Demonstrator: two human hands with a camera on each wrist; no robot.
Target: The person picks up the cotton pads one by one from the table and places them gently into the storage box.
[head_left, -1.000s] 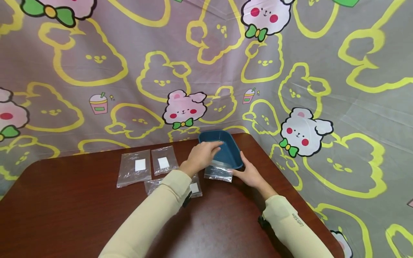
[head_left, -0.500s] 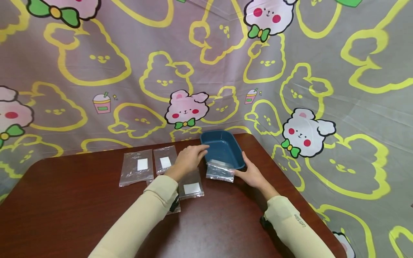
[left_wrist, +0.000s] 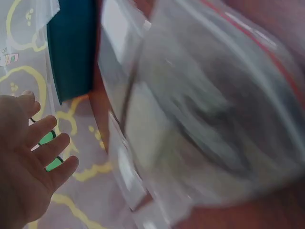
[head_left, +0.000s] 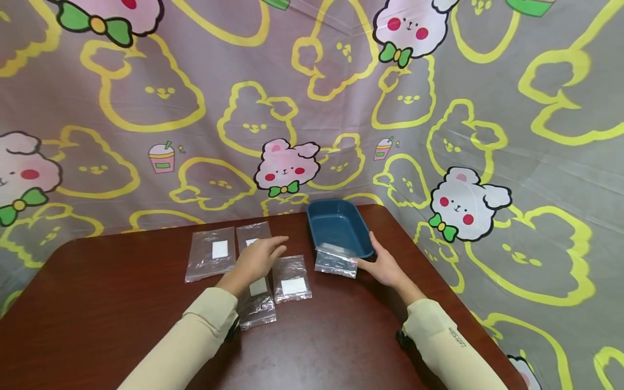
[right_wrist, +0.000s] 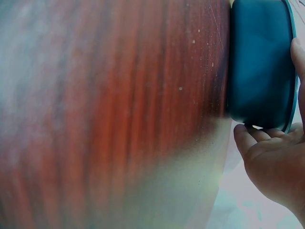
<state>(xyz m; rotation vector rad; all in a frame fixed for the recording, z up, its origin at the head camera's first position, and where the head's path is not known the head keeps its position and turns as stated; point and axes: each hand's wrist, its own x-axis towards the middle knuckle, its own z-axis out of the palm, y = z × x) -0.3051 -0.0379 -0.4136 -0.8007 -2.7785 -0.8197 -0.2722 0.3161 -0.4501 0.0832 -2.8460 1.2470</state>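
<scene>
My left hand (head_left: 254, 259), fingers loosely extended, is over the clear zip bags and holds nothing. Under or near it lie a back bag (head_left: 260, 230), a front bag (head_left: 258, 313) and a right bag (head_left: 289, 265), each with a white patch. At the far right my right hand (head_left: 385, 268) grips the near right corner of a blue plastic bin (head_left: 336, 226), thumb and fingers on different sides. Another clear zip bag (head_left: 336, 265) overhangs the bin's near rim, close to the right thumb. In the left wrist view, a bag with a red zip line (left_wrist: 219, 95) looms large and blurred.
Another clear bag (head_left: 202, 262) with a white patch lies farthest left on the dark wooden table (head_left: 122, 314). A patterned fabric curtain (head_left: 195, 81) rises behind the table and along its right side.
My left hand has moved from over the bin leftward, to above the bags, uncovering the right bag and part of the front one. The right hand has stayed at the bin's corner.
</scene>
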